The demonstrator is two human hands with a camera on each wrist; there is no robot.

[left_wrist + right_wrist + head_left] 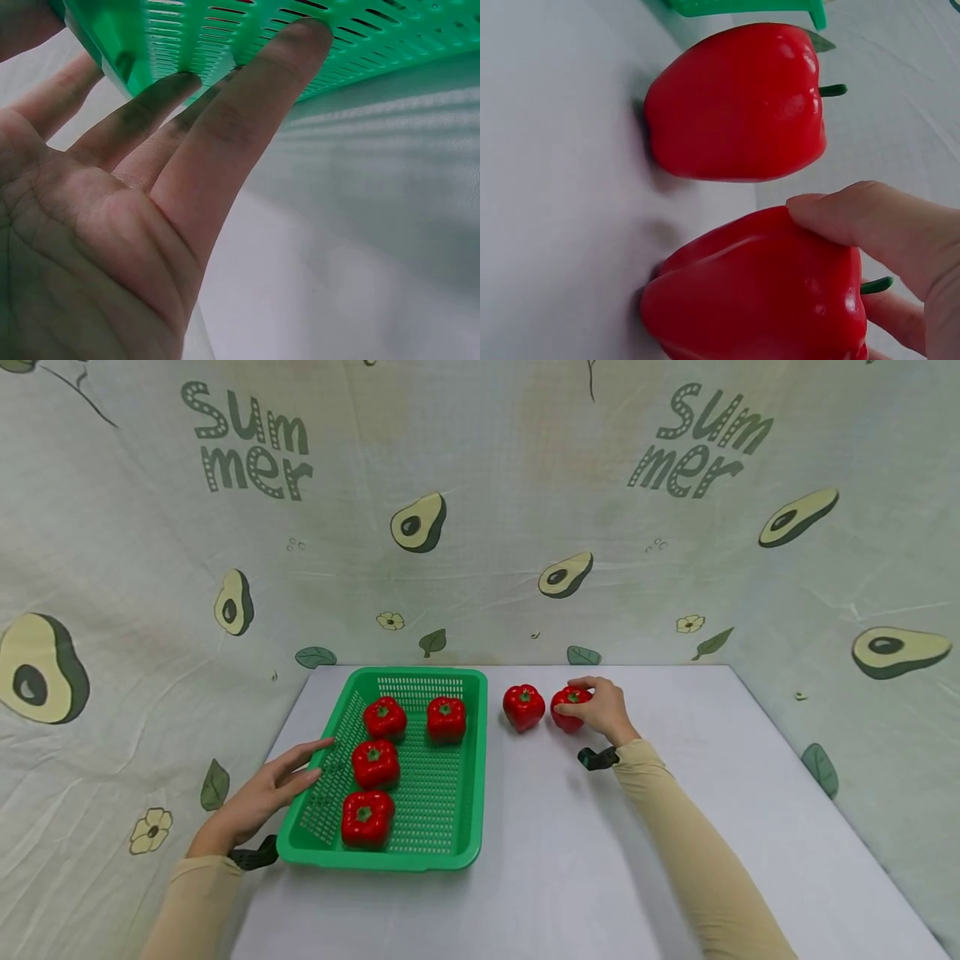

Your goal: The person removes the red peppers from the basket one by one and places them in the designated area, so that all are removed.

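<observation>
A green basket on the white table holds several red bell peppers, their stems up. Along its left side, my left hand reaches with fairly straight fingers; in the left wrist view the fingertips lie against the slotted wall. Right of the basket, my right hand grips a red bell pepper near its stem, thumb on one side and fingers beyond it. That pepper appears to stand on the table. Another red bell pepper stands beside it, between it and the basket.
The white table meets a cloth backdrop printed with avocados and leaves at the back and sides. Each wrist wears a black camera strap. Inside the basket, bare floor shows at the front right.
</observation>
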